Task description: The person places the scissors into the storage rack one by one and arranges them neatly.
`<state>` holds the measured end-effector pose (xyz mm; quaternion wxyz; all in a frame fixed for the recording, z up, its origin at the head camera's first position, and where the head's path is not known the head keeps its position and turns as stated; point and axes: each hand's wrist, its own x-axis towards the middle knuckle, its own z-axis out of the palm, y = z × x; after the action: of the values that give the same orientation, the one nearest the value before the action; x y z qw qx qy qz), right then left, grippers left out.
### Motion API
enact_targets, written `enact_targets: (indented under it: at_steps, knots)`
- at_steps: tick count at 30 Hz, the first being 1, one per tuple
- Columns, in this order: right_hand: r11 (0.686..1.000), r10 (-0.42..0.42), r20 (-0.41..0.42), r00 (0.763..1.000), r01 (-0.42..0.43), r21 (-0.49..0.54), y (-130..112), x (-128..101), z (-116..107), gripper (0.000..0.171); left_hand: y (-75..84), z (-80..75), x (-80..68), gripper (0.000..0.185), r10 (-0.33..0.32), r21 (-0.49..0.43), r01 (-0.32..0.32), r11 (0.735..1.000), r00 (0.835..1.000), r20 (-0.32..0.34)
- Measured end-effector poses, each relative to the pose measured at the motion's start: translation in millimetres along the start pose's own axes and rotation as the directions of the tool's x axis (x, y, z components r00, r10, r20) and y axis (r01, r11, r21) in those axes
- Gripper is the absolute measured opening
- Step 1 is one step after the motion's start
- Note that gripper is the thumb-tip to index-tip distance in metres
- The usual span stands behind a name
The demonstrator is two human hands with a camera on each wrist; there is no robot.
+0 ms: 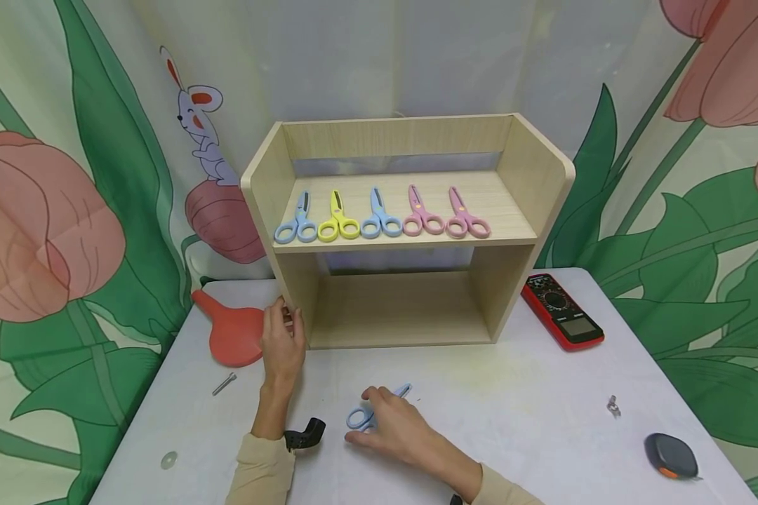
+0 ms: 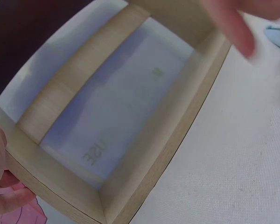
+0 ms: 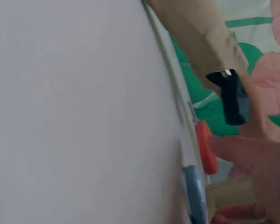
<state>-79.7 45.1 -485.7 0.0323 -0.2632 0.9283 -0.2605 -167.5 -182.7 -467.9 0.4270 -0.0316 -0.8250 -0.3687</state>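
A two-tier wooden desk shelf [image 1: 404, 345] stands on the table. My left hand [image 1: 283, 347] holds the front edge of its left side panel, thumb on one side and fingers on the other, as the left wrist view shows at the side panel [image 2: 56, 186]. Over a pair of light blue scissors [image 1: 357, 419] on the table is my right hand [image 1: 394, 424], thumb and fingers spread apart around them. The hand partly hides the scissors. In the right wrist view the blue scissors [image 3: 194, 193] appear beyond the thumb [image 3: 228, 149].
Blue scissors [image 1: 303, 203], yellow scissors [image 1: 336, 203] and pink scissors [image 1: 415, 200] are among several in a row on the upper tier. A red paddle-shaped object [image 1: 236, 337] and a bolt [image 1: 224, 384] lie left. Right are a red multimeter [image 1: 562, 312] and a dark tape measure [image 1: 671, 456].
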Motion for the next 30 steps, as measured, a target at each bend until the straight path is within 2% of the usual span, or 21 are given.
enact_targets:
  at_steps: [5, 9, 15, 19, 22, 25, 30]
  knots:
    - [0.998, -0.017, 0.047, 0.999, 0.02, -0.06, -1, -6, 8, 0.061, 1.1, -0.8, -0.7, 0.034, -0.009, 0.003, 0.009, 1.0, 1.0, 0.005]
    - [0.998, 0.002, 0.025, 1.0, -0.001, -0.065, 5, -11, 4, 0.058, 0.6, 0.1, -1.8, 0.033, -0.01, 0.009, 0.01, 1.0, 1.0, 0.004]
    - [0.995, 0.087, -0.077, 0.993, -0.09, -0.039, 24, -24, -3, 0.054, 0.3, 0.9, -3.1, 0.033, -0.004, 0.009, 0.004, 1.0, 1.0, -0.002]
    - [0.991, 0.109, -0.172, 0.979, -0.121, -0.062, 37, -29, -7, 0.044, 0.1, 0.7, -2.8, 0.032, -0.002, 0.004, 0.002, 1.0, 1.0, -0.007]
    - [0.985, 0.101, -0.226, 0.969, -0.129, -0.114, 43, -30, -11, 0.038, 0.4, 0.2, -2.2, 0.032, -0.001, -0.002, 0.001, 1.0, 1.0, -0.01]
    - [0.981, 0.075, -0.244, 0.967, -0.115, -0.156, 47, -30, -14, 0.037, 0.6, 0.0, -1.5, 0.032, -0.005, -0.008, 0.005, 1.0, 1.0, -0.012]
    - [0.985, 0.052, -0.285, 0.957, -0.096, -0.141, 51, -26, -16, 0.032, -0.1, -0.3, -0.8, 0.033, -0.023, -0.01, 0.023, 1.0, 1.0, 0.003]
